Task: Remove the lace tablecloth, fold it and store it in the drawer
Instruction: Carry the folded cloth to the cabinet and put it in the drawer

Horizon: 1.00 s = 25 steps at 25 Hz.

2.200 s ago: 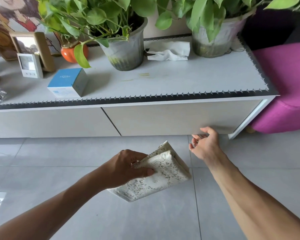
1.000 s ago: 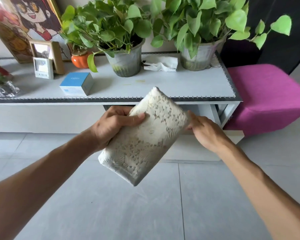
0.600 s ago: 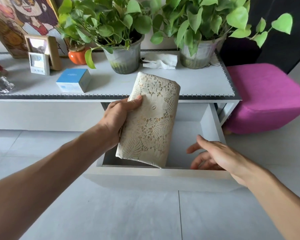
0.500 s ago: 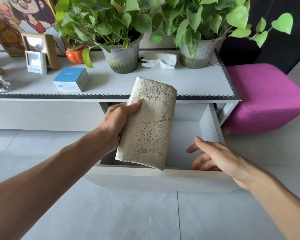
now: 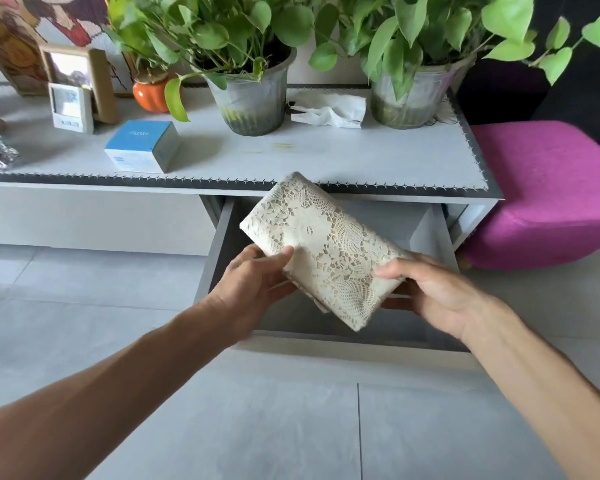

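Observation:
The folded cream lace tablecloth (image 5: 326, 247) hangs as a thick packet over the pulled-out drawer (image 5: 326, 344) of the low white cabinet. My left hand (image 5: 253, 282) grips its left edge, thumb on top and fingers beneath. My right hand (image 5: 433, 289) holds its lower right end, thumb on the lace and fingers under it. The packet is tilted, its far corner up near the cabinet top's edge. The drawer's inside is grey; the cloth and my hands hide much of it.
On the cabinet top (image 5: 326, 161) stand two potted plants (image 5: 253, 95) (image 5: 413, 95), a crumpled tissue (image 5: 329, 112), a blue and white box (image 5: 142, 147), an orange pot (image 5: 149, 95) and picture frames (image 5: 73, 84). A magenta pouffe (image 5: 548, 192) sits at right. Grey tiles cover the floor.
The right hand pulled the drawer out, then came up and took hold of the packet's right end. The cloth turned from upright to slanting and sank toward the drawer.

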Tool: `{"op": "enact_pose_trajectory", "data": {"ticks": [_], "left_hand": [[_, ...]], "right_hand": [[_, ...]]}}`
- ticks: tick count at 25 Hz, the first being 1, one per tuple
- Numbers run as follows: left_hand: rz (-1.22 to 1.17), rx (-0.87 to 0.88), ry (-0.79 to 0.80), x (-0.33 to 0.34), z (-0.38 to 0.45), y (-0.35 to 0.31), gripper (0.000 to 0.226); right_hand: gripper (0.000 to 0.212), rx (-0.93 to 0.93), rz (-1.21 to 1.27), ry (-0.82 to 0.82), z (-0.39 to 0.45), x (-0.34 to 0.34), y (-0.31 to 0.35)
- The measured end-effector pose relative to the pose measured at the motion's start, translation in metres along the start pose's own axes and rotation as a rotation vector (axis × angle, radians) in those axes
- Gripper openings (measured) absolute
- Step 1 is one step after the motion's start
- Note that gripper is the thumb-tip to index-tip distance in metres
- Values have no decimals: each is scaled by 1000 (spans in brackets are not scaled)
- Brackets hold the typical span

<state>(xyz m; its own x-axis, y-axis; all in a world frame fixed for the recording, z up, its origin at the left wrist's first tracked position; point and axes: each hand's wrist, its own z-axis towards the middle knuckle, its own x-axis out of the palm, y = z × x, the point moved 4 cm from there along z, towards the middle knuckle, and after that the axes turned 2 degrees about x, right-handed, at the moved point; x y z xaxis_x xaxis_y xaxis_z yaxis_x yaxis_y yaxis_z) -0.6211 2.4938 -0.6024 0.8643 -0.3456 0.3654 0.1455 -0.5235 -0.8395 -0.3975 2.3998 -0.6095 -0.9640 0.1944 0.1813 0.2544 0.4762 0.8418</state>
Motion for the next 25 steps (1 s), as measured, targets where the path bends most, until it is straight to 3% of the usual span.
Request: {"op": "enact_pose_trajectory", "data": {"ticks": [4,6,8,12,14,16,18,20,21,23,25], "left_hand": [[86,-32,-12,-19,23,-24,61],[198,-80,39,-26,35,-26,74],[156,-162,118,-28,41,-16,81],[241,-271,201,-32,48,1,68],[252,-193,78,-35,63,1,54],[257,-133,-70,-33,79,0,55],[602,-57,-158,-31,87,0,66],[1308,102,-27,-27,96,7,81],[1552,190,87,-24,94,12,85],[1763,228,248,-22,95,22,90],[1832,196,286,-23,101,29,98]], "right_hand": [[61,-81,237,30,12,-6,10],[53,-68,308,82,16,-5,15],[45,10,304,144,24,2,16],[31,94,180,-33,59,-4,5],[33,108,234,-127,76,-12,1],[39,132,219,-211,89,-18,-5],[50,121,-226,-357,94,-29,-12],[66,134,-849,-419,95,-37,-16],[69,132,-950,-392,94,-37,-17],[64,172,-837,-356,95,-37,-21],[56,257,-624,-375,97,-37,-25]]}}
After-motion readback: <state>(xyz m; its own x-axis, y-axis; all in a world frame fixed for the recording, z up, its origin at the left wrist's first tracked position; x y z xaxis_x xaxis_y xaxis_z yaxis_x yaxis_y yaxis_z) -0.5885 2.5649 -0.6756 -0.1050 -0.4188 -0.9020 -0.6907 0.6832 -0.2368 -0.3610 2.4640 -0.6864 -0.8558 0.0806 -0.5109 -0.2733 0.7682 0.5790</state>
